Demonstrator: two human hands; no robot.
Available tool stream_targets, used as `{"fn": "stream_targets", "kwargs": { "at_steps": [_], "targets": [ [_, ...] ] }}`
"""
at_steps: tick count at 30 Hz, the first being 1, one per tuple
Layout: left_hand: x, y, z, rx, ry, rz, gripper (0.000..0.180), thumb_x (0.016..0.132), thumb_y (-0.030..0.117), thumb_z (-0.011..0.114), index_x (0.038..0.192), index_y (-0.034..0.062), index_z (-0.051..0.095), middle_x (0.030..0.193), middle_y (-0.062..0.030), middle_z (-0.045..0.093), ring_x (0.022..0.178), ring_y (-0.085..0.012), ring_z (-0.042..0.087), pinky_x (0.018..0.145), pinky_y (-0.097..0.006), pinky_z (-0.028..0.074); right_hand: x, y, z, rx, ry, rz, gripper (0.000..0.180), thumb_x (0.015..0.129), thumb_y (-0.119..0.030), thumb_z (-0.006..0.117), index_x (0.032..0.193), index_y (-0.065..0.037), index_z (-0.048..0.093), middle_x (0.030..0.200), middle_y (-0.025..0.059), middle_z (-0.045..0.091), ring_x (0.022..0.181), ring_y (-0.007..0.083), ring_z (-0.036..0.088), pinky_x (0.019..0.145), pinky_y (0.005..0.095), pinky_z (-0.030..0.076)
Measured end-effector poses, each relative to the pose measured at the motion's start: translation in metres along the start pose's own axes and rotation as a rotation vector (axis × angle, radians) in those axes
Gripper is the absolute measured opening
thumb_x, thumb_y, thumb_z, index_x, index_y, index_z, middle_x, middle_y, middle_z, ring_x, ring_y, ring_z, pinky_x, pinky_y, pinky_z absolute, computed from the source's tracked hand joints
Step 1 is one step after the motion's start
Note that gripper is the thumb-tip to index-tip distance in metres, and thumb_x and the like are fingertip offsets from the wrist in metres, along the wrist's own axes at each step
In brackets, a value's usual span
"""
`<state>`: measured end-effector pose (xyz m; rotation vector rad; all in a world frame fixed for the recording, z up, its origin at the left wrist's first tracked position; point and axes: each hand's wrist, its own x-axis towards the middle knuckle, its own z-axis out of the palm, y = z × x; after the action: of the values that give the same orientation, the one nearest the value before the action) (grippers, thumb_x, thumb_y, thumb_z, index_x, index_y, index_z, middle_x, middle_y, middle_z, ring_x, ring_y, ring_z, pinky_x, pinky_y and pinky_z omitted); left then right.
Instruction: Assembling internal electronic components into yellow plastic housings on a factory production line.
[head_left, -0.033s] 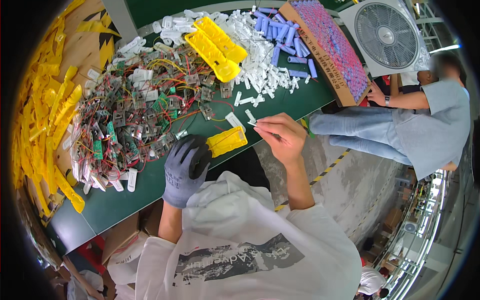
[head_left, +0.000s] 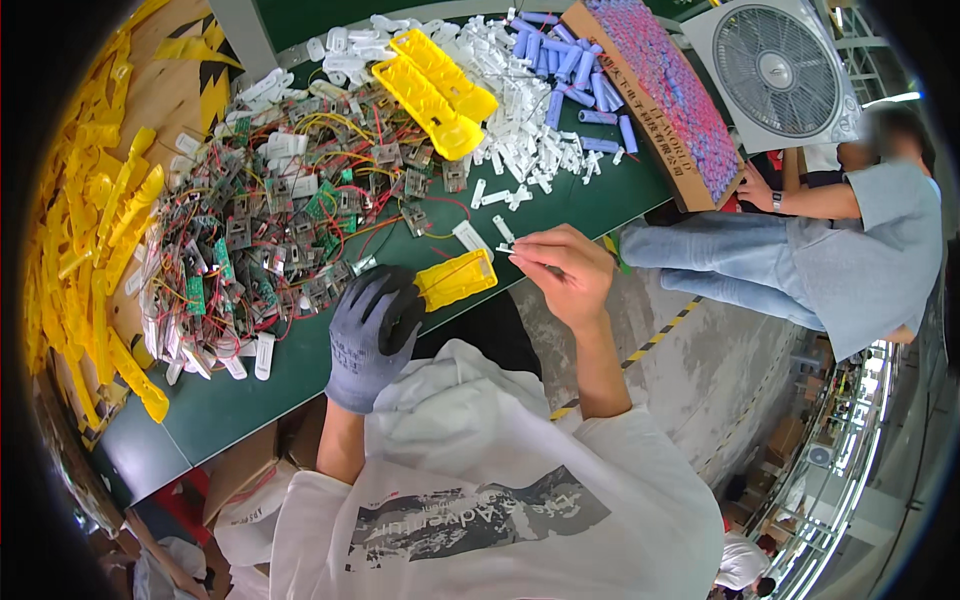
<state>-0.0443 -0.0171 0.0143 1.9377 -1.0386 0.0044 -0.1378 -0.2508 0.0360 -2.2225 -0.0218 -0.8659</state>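
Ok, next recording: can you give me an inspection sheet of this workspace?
Surface: green table, largely covered by heaps.
Things in hand: small white piece in the right hand; yellow shell beside the left hand.
Clutter: circuit boards heaped at centre-left, white plastic parts and loose blue cylinders beyond.
Hands: left gloved, its hold on the shell unclear; right bare, its fingers pinching the piece.
Cables: thin red and yellow wires tangled among the boards.
Surroundings: full carton, fan, another person nearby.
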Motion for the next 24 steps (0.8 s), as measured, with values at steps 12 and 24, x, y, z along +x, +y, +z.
{"fn": "stream_targets", "kwargs": {
  "at_steps": [12,24],
  "targets": [
    [0.0,-0.005,0.006,0.047,-0.018,0.072,0.031,0.069,0.003,0.071,0.097,0.0055,0.061,0.106,-0.0104,0.063,0.1,-0.0328,0.058,0.087,-0.042,0.047,-0.006,0.009,0.015,0.19,-0.324,0.255,0.012,0.077,0.0,0.07,0.089,-0.002,0.071,0.082,0.0075,0.069,0.068,0.0176,0.061,0.059,0.0264,0.047],
    [0.002,-0.001,0.007,0.077,-0.019,0.061,0.028,0.068,0.001,0.071,0.094,0.0053,0.063,0.102,-0.0106,0.064,0.097,-0.0321,0.06,0.085,-0.041,0.048,-0.004,0.016,0.014,0.13,-0.344,0.192,0.017,0.073,0.004,0.071,0.089,-0.001,0.071,0.083,0.0082,0.069,0.069,0.0184,0.062,0.06,0.0262,0.048]
  ]
}}
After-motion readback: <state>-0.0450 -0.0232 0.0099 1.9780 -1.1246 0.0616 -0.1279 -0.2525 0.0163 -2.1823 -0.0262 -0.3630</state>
